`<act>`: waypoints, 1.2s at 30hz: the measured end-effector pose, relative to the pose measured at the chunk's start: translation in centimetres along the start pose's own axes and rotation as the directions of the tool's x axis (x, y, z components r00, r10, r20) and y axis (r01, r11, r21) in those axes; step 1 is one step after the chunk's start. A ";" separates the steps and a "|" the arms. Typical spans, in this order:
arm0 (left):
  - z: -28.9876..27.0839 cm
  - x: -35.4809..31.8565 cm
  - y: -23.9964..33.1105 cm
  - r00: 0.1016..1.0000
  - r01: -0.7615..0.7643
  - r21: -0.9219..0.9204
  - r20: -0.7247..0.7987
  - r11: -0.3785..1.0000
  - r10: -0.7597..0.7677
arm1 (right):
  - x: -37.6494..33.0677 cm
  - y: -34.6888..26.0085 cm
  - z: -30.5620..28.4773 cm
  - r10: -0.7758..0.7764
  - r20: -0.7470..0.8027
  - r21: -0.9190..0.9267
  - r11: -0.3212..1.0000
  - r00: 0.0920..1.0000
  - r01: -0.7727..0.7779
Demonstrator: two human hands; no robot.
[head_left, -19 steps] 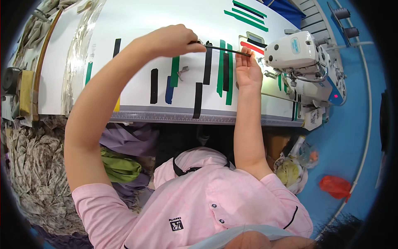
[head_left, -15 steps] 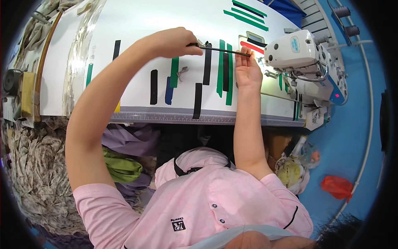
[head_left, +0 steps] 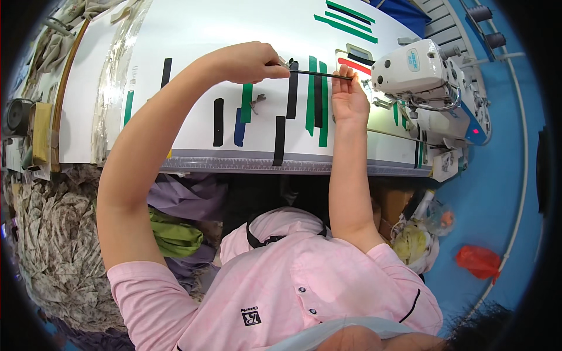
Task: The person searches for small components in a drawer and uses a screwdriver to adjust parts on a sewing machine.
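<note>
over the desk (head_left: 187,35) near its right end, the left hand (head_left: 246,61) and right hand (head_left: 349,96) each pinched an end of a thin black strip (head_left: 319,74), stretched taut just beside the white sewing machine (head_left: 421,73); bare desk lay leftward.

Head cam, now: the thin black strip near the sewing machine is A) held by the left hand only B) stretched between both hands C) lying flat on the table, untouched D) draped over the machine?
B: the left hand pinches one end of the black strip and the right hand the other, beside the white sewing machine.

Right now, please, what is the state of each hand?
Left hand: closed, pinching one end of a thin black strip.
Right hand: fingers pinching the other end of the strip, beside the sewing machine.
</note>
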State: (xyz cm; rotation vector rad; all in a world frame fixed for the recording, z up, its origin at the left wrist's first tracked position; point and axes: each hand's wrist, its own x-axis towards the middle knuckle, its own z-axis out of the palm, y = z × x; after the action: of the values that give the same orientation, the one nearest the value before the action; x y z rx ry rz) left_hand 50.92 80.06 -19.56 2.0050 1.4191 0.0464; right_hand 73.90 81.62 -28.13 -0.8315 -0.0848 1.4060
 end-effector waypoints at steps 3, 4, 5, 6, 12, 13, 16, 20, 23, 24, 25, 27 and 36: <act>1.3 -0.4 -0.8 0.985 -0.099 0.162 -0.124 0.982 0.119 | 0.2 0.1 -0.2 -0.018 -0.006 -0.001 1.000 1.000 0.018; 1.7 -0.4 -1.0 0.985 -0.100 0.162 -0.122 0.982 0.120 | 0.3 0.1 -0.2 -0.027 -0.001 -0.006 1.000 1.000 0.027; 2.1 -0.5 -1.5 0.953 -0.147 0.329 -0.204 0.933 0.222 | 0.3 0.3 -0.1 -0.032 0.006 -0.013 0.999 0.999 0.033; 2.7 -0.5 -1.8 0.905 -0.171 0.489 -0.265 0.855 0.333 | 0.2 0.3 -0.1 -0.030 0.008 -0.014 0.999 1.000 0.030; 4.6 -0.9 -2.8 0.733 -0.137 0.736 -0.375 0.663 0.567 | -0.2 0.2 0.3 -0.046 0.019 -0.109 0.993 0.999 0.047; 4.4 -0.7 -2.7 0.732 -0.137 0.735 -0.376 0.664 0.568 | 0.1 0.2 0.3 -0.041 -0.002 -0.089 0.995 0.999 0.041; 2.3 -0.5 -1.2 0.878 -0.166 0.579 -0.281 0.798 0.387 | 0.4 0.0 0.0 -0.039 -0.015 -0.065 0.997 0.999 0.038; 1.0 -0.4 0.3 0.993 -0.086 0.247 -0.062 0.965 0.104 | -0.3 -0.1 0.3 -0.040 -0.012 -0.062 0.997 0.999 0.039; 0.9 -0.1 0.7 0.998 -0.043 0.148 0.050 0.988 0.036 | -0.6 -0.2 0.2 -0.022 0.011 -0.032 0.999 1.000 0.023; 0.8 -0.2 0.6 0.998 -0.057 0.133 0.034 0.989 0.053 | -0.7 -0.1 0.3 -0.016 0.008 -0.028 0.999 1.000 0.016; 0.6 0.0 0.4 0.997 -0.071 0.117 0.046 0.991 0.066 | -0.8 -0.1 0.4 -0.016 0.009 -0.036 0.999 1.000 0.017; 0.1 0.3 0.4 0.996 -0.073 0.140 0.064 0.987 0.065 | -1.0 -0.4 0.4 -0.015 0.005 -0.037 0.999 1.000 0.015; 0.9 0.3 -0.1 0.997 0.010 0.056 0.073 0.998 -0.015 | -1.2 -0.6 0.3 0.007 0.068 -0.124 0.992 0.998 0.002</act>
State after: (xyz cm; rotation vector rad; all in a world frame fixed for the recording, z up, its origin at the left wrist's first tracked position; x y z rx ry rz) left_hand 51.30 79.86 -20.44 2.0215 1.4002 -0.0725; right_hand 73.96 80.71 -27.13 -0.8862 -0.2252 1.4428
